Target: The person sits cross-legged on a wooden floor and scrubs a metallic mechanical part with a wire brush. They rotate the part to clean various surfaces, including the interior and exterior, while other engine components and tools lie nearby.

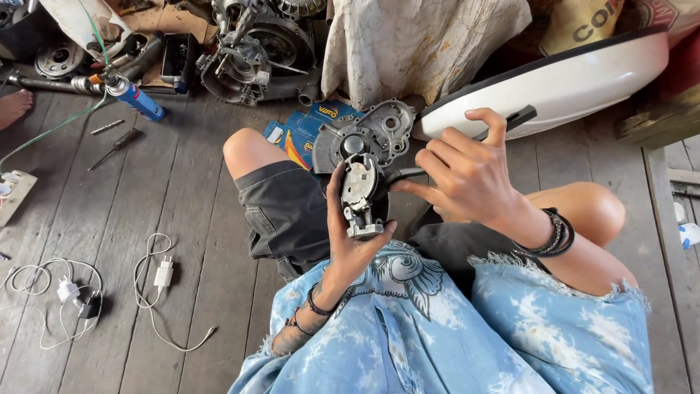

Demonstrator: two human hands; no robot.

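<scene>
I sit on a wooden floor with my knees bent. My left hand grips a small grey metal engine part, held upright in front of me. My right hand holds a thin dark tool whose tip touches the part's right side. Just beyond the part, a larger grey engine cover rests on the floor between my knees, on top of a blue and yellow box.
A dismantled engine case and loose metal parts lie at the back. A blue spray can and screwdrivers are at far left. White chargers with cables lie on the floor at left. A white curved panel is at right.
</scene>
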